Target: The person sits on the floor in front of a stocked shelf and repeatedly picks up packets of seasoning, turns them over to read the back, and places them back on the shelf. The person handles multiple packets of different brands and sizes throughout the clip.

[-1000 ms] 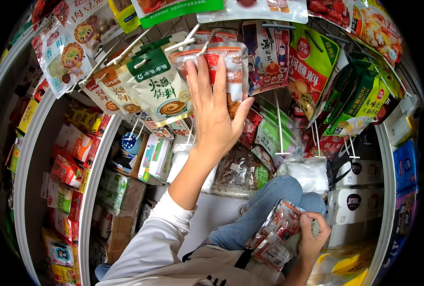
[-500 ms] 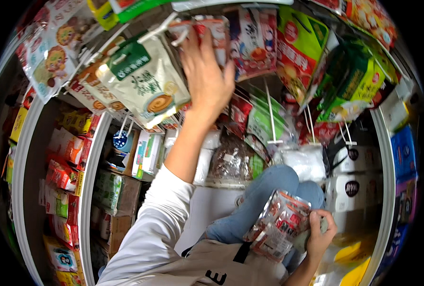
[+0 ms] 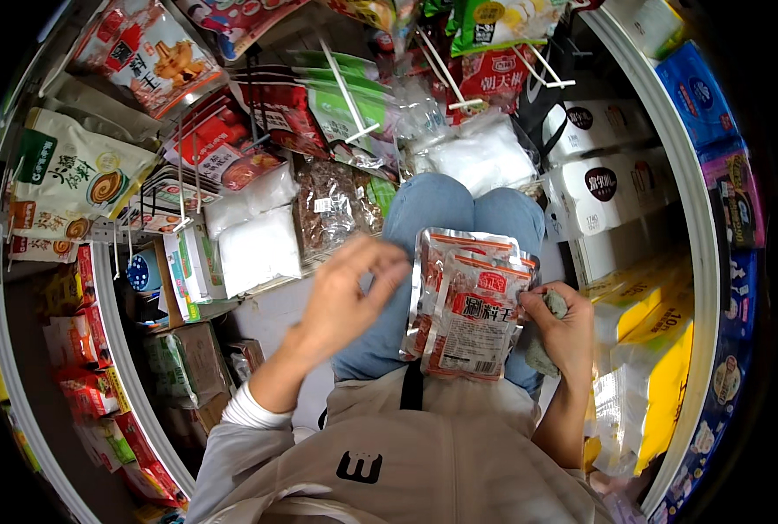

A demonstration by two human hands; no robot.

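Food packets (image 3: 480,319): at least two flat, glossy packets with red and white print are stacked on the lap, the front one overlapping the back one, whose edge is left showing at the left and top.

Jeans (image 3: 428,210): the packets are borne by the thighs, and their lower edge is rested near the hem of the pale top (image 3: 459,437).

Left grip (image 3: 345,288): blurred; held just left of the packets, fingers loosely curled and thumb parted from them. Nothing is seen in it; whether the packet edge is touched cannot be told.

Right grip (image 3: 562,327): closed, with the right edge of the packets pinched at the thumb. A grey-green cloth (image 3: 539,356) is bunched in the same palm.

Packet feel: judged light, soft and bendy, with a filling that may shift; the shiny film is probably slippery, and one packet could be slid off the other.

Packet edges: best taken by the flat side seams, both layers pinched together, with the filled middle left unsqueezed.

Hooks (image 3: 349,92): more pouches are hung beyond the knees; white bags (image 3: 262,249) are set below them.
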